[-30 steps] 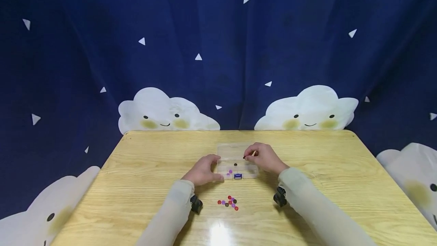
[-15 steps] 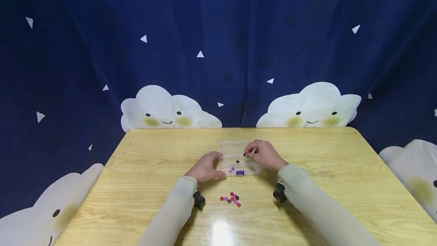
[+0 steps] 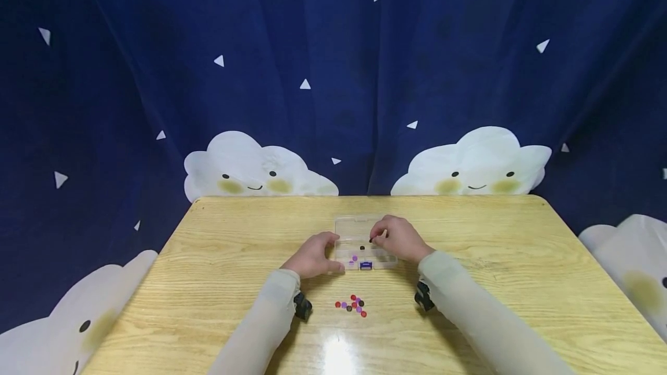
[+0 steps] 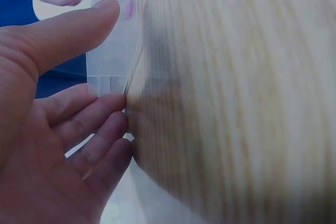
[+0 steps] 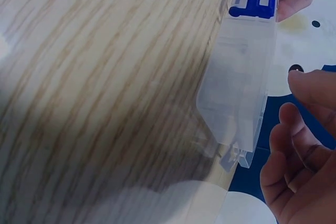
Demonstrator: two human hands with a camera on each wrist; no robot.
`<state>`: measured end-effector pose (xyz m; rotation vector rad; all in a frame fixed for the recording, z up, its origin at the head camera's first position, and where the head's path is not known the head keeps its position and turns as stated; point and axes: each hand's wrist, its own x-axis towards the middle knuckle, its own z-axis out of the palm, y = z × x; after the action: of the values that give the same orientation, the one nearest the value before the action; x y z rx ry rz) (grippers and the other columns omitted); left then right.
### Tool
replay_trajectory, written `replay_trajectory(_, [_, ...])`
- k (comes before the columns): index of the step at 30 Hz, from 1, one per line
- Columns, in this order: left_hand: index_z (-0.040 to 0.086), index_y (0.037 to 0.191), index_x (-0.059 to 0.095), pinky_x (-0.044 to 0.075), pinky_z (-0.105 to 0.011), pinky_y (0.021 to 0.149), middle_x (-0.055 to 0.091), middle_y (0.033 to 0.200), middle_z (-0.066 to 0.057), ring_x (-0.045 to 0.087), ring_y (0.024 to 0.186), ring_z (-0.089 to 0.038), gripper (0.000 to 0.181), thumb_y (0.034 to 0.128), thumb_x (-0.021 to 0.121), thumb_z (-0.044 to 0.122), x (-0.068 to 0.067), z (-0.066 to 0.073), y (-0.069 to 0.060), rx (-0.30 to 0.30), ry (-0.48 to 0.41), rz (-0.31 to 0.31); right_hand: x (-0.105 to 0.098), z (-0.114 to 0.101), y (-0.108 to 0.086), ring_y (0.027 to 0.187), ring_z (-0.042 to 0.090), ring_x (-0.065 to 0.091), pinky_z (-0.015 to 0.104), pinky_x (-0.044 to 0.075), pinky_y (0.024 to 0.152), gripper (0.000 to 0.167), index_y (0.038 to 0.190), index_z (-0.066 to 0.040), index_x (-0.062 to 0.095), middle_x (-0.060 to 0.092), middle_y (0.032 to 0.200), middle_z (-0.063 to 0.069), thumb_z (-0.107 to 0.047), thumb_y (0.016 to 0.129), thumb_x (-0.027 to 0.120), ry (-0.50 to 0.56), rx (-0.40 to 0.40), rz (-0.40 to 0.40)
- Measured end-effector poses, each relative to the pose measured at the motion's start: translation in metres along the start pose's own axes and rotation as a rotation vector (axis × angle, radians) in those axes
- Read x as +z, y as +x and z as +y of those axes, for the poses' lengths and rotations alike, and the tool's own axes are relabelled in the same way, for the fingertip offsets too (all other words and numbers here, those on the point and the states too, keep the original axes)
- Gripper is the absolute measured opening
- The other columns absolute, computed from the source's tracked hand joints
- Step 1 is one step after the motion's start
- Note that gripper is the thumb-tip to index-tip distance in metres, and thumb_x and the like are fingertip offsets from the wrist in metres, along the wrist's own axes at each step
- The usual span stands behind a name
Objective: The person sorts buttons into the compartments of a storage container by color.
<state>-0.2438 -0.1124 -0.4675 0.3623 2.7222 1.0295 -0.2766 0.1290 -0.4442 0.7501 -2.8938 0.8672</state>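
Note:
A clear plastic box (image 3: 385, 258) with a blue latch (image 3: 366, 265) lies with its lid (image 3: 359, 225) raised at the back. My left hand (image 3: 311, 256) holds its left end, thumb at the front corner and fingers along the side (image 4: 89, 119). Above the box's right part, my right hand (image 3: 402, 238) pinches a small black disc (image 5: 296, 70) between thumb and fingertips. Another black disc (image 3: 362, 247) is in the box's back middle. Purple discs (image 3: 355, 258) lie in the front left compartment. The right wrist view shows the box's front and right end.
A loose cluster of red, purple and black discs (image 3: 354, 305) lies on the wooden table (image 3: 234, 236) in front of the box, between my forearms. A dark blue curtain (image 3: 333, 45) with white clouds hangs behind the table.
My right hand has shifted slightly left and lower over the box, still pinching the black disc. The left hand keeps its place on the box. The head view has shifted a little.

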Motion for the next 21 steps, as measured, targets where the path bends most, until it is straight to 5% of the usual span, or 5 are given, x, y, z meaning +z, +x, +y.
replay_trajectory(21, [0.007,0.143,0.05,0.042,-0.048,0.113,0.058,0.137,-0.014,0.053,0.13,-0.032,0.078,0.0769,0.086,0.03,-0.0004,0.0005,0.0002,0.007,0.0,0.003,-0.0044,-0.0056,-0.0026,0.077,0.01,0.056,0.029,0.051,0.073,0.006,0.091,-0.012,0.076,0.068,0.089,-0.001,-0.013,0.089,0.071,0.007,0.006,-0.019])
